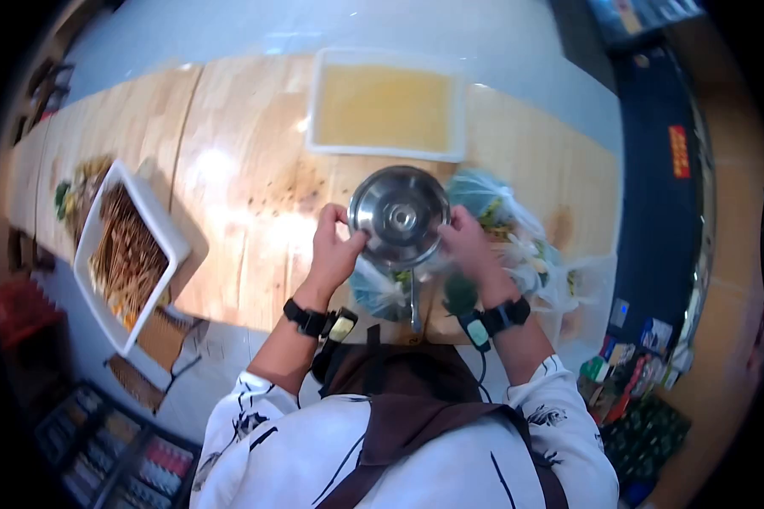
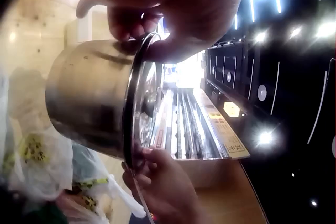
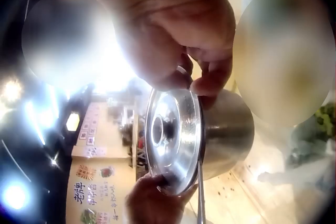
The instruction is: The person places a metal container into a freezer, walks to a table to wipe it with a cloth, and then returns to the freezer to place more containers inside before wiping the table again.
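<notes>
A round steel pot [image 2: 84, 92] is topped by a shiny metal lid [image 1: 399, 212] with a round knob in its centre. My left hand [image 1: 335, 246] grips the rim on the left, thumb over the lid's edge and fingers against the pot's side. On the opposite side my right hand [image 1: 474, 246] pinches the rim, the thumb on top; it is slightly blurred in the head view. A thin metal handle [image 1: 415, 305] juts from under the rim towards the person. Both hands are at the lid's edge in the right wrist view, with the pot wall below it.
Behind the pot stands a white tray [image 1: 314, 110] of yellow contents. Plastic bags [image 1: 518, 225] with greens lie right of the pot and partly under it. A white bin [image 1: 176, 237] of thin sticks sits at the left. Dark specks dot the wooden table [image 1: 246, 127].
</notes>
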The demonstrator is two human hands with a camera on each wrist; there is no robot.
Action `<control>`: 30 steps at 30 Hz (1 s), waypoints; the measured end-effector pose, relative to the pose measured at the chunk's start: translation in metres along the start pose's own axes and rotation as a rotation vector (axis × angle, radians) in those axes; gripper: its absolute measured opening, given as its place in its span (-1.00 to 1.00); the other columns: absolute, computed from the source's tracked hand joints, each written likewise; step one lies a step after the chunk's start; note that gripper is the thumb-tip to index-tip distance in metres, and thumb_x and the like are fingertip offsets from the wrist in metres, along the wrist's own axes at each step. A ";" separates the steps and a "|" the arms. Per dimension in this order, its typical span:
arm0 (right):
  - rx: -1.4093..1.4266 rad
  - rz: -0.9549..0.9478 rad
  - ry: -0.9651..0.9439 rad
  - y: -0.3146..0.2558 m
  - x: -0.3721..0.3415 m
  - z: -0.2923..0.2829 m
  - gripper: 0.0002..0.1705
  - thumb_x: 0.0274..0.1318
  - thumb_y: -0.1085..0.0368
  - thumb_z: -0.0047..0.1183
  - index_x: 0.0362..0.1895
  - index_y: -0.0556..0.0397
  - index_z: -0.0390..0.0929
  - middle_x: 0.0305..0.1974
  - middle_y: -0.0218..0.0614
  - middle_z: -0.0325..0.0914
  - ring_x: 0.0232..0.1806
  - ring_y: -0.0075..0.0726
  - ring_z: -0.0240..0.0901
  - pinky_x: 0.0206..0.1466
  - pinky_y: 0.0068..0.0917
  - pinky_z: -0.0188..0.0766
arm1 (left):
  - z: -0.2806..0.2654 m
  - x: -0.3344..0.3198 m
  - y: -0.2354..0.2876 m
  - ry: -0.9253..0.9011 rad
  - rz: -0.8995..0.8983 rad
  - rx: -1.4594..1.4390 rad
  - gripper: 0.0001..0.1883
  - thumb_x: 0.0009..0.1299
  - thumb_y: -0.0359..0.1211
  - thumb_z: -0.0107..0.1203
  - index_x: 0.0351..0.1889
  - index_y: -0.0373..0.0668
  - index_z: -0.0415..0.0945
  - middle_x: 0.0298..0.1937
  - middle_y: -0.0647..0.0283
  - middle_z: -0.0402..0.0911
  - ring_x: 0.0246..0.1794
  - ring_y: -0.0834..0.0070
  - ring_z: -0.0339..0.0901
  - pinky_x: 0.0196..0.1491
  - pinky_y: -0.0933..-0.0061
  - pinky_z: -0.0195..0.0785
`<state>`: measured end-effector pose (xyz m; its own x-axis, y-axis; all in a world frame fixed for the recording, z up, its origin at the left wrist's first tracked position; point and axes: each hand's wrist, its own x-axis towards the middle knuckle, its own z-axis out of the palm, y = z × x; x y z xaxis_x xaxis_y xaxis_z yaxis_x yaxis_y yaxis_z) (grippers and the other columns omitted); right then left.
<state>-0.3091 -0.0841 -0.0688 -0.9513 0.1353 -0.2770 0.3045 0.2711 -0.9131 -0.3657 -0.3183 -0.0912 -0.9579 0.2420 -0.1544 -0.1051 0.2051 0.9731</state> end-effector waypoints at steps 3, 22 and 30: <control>0.271 0.295 0.133 -0.040 -0.051 -0.027 -0.87 0.05 0.37 0.00 -0.33 0.07 0.32 -0.53 -0.40 0.36 -0.66 -0.60 0.27 -0.66 -0.59 0.23 | 0.031 -0.016 0.037 -0.137 -0.061 -0.479 -0.39 0.04 -0.57 -0.01 0.15 -0.31 0.25 -0.04 0.24 0.40 0.06 0.47 0.34 0.21 0.47 0.11; 0.622 0.095 0.847 0.007 -0.439 -0.171 -0.82 -0.03 0.55 -0.12 -0.43 -0.01 0.21 -0.59 -0.38 0.31 -0.75 -0.60 0.21 -0.79 -0.62 0.18 | 0.292 -0.205 0.127 -1.273 -0.520 -0.887 -0.46 0.43 -0.18 -0.15 0.30 -0.23 0.11 0.24 0.21 0.31 0.22 0.46 0.26 0.26 0.42 0.07; 0.675 -0.001 1.124 0.062 -0.640 -0.232 -0.85 -0.03 0.55 -0.20 -0.40 0.02 0.19 -0.57 -0.33 0.35 -0.75 -0.54 0.20 -0.79 -0.59 0.16 | 0.451 -0.369 0.138 -1.576 -0.870 -1.114 -0.52 0.42 -0.15 -0.15 0.21 -0.22 0.26 0.15 0.12 0.41 0.14 0.28 0.37 0.24 0.13 0.14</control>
<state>0.3300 0.0670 0.1213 -0.2919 0.9400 -0.1765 -0.0927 -0.2115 -0.9730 0.0935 0.0482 0.0225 0.3263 0.9412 0.0877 -0.9366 0.3093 0.1648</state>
